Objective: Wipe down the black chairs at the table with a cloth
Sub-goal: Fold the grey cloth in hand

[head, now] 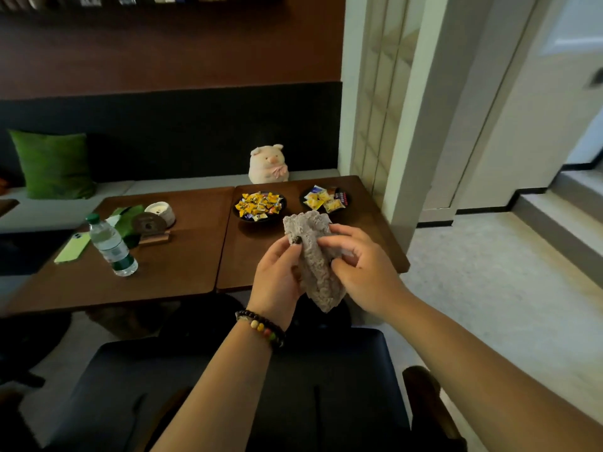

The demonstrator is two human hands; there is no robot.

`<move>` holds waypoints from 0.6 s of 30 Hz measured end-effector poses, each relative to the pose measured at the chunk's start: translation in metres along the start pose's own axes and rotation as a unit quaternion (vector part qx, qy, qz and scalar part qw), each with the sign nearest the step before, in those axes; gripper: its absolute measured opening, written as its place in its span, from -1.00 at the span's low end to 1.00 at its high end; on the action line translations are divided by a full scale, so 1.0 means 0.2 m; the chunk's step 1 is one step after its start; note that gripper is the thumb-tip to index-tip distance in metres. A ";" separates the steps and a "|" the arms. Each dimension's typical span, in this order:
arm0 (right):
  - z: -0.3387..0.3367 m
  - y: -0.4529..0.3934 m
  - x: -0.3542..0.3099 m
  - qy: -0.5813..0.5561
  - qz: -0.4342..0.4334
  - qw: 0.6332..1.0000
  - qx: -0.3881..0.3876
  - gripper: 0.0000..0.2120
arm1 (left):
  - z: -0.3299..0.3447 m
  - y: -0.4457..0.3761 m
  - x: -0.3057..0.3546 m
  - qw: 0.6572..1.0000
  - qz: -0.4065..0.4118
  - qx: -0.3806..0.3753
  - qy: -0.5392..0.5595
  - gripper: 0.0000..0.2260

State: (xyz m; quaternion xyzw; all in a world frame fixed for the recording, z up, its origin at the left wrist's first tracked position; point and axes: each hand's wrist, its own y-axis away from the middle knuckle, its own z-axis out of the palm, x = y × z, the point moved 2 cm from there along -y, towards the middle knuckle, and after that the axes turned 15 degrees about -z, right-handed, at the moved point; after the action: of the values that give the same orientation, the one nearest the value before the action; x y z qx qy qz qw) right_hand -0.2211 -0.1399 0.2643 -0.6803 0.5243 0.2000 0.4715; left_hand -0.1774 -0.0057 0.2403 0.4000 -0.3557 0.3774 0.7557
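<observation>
We are holding the grey cloth [315, 256] up in the middle of the frame, bunched lengthwise between both hands. Our left hand [277, 278] is curling its fingers around the cloth's left side, thumb pressing near the upper part of the fabric. Our right hand [362, 272] is pinching the right side, fingers bent into the folds, with the cloth's lower end hanging free below both palms and its upper end standing above the fingertips. A beaded bracelet [262, 329] is sitting on the left wrist.

The black chair [163, 386] is lying directly below our forearms, filling the lower centre of the frame, its seat pointing toward the near edge of the wooden table [182, 256], with a wooden armrest [424, 399] showing at lower right. The cloth is hanging above the gap between chair and table edge, touching neither.

On the table, behind the cloth, two dark bowls of wrapped sweets [259, 207] are sitting close to it; a water bottle [112, 246] and a green phone [71, 246] are lying well apart toward the left. A plush pig [268, 164] is sitting on the bench beyond. To the right of the frame, pale floor [489, 272] is stretching open beside the chair.
</observation>
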 end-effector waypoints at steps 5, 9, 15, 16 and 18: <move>0.02 0.31 -0.26 0.073 -0.020 0.995 0.066 -0.73 | -0.02 0.38 0.00 0.996 -0.010 -0.057 -0.061 -0.64; 0.02 0.51 -0.47 0.095 -0.030 0.990 0.104 -0.73 | -0.07 0.64 -0.02 0.995 0.001 -0.029 -0.099 -0.82; -0.11 0.70 -0.70 0.105 -0.044 0.987 0.112 -0.61 | -0.06 0.90 0.00 0.975 0.023 -0.060 -0.211 -0.90; -0.13 0.73 -0.73 0.101 -0.056 0.989 0.097 -0.61 | -0.05 0.94 -0.01 0.974 0.027 -0.070 -0.214 -0.91; -0.16 0.77 -0.76 0.086 -0.073 0.991 0.072 -0.62 | -0.01 1.02 -0.03 0.977 0.027 -0.081 -0.194 -0.87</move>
State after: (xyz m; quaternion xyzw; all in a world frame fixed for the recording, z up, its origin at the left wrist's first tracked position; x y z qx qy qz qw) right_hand -0.4244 -0.0885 0.3305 -0.6956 0.5247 0.0672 0.4861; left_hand -0.3539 0.0752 0.3021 0.3932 -0.5360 0.2827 0.6915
